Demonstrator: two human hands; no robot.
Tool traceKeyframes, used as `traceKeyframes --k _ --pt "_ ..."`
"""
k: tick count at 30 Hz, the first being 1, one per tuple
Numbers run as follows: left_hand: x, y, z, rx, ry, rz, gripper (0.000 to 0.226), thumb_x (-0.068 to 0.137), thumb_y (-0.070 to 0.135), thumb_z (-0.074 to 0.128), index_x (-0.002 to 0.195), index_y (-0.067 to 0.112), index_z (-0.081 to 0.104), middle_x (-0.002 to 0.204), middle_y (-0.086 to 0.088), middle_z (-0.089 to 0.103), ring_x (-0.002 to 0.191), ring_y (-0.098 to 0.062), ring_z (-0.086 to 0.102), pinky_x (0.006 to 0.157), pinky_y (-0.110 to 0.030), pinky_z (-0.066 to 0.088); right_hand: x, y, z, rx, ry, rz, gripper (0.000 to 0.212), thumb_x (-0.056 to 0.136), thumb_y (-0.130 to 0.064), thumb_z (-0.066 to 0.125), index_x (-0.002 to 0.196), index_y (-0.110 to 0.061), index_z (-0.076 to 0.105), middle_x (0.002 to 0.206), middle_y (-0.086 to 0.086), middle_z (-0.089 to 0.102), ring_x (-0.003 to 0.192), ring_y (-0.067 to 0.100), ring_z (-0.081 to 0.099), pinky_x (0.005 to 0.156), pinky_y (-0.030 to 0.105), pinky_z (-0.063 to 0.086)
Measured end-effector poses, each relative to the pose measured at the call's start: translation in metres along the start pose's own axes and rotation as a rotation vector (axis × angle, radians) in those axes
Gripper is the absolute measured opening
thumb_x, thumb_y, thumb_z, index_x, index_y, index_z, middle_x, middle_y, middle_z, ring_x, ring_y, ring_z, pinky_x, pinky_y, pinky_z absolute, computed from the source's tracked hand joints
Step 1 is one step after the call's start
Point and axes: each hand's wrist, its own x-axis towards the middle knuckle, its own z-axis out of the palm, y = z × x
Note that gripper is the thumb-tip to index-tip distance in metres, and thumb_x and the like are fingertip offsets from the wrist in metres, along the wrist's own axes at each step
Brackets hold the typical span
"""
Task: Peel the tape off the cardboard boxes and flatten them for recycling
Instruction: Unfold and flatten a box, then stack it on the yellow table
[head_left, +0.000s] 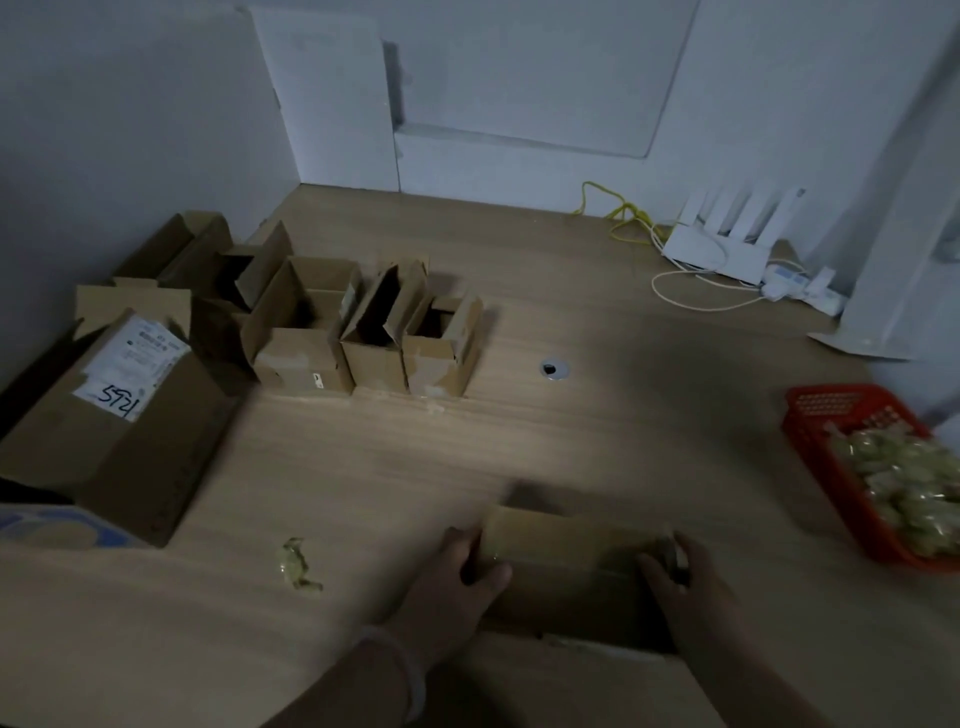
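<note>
A small cardboard box (566, 561) lies on the wooden table (519, 441) near its front edge. My left hand (457, 587) grips its left end, fingers curled round the edge. At the box's right end, my right hand (680, 571) holds the other side, with what looks like a bit of tape by the fingers. A crumpled wad of peeled tape (298, 564) lies on the table left of my hands. Several open cardboard boxes (363, 332) stand in a row at the back left, and a bigger labelled box (119, 415) sits at the far left.
A red plastic basket (831, 457) with crumpled tape in it stands at the right edge. A white router (722, 244) with yellow and white cables sits at the back right. A round cable hole (554, 369) is in the table's middle. White walls close the back.
</note>
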Motion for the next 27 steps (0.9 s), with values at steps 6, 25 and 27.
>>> traceKeyframes --k 6,25,27 --pt "0.006 -0.006 -0.001 0.173 0.182 0.044 0.047 0.087 0.041 0.064 0.123 0.012 0.06 0.113 -0.003 0.063 0.106 -0.017 0.058 0.087 -0.021 0.041 -0.019 -0.03 0.002 -0.386 0.124 -0.62 0.054 0.088 -0.023 0.055 0.14 -0.023 0.047 0.146 0.009 0.044 0.13 0.034 0.044 0.104 0.046 0.039" --pt "0.01 -0.015 -0.019 -0.279 0.111 -0.181 0.029 0.096 0.025 0.055 0.122 0.015 0.063 0.112 0.0 0.068 0.101 -0.013 0.062 0.088 -0.024 0.049 -0.053 -0.021 0.049 -0.676 -0.021 -0.936 0.073 0.086 -0.07 0.04 0.146 -0.027 0.039 0.155 0.006 0.032 0.143 0.029 0.028 0.111 0.055 0.027" --pt "0.018 -0.006 -0.02 -0.263 0.112 -0.165 0.031 0.096 0.028 0.054 0.124 0.017 0.062 0.123 -0.002 0.064 0.115 -0.018 0.058 0.103 -0.034 0.043 -0.054 -0.02 0.048 -0.655 -0.025 -0.933 0.073 0.084 -0.071 0.043 0.145 -0.03 0.041 0.154 0.004 0.033 0.142 0.027 0.029 0.112 0.052 0.025"
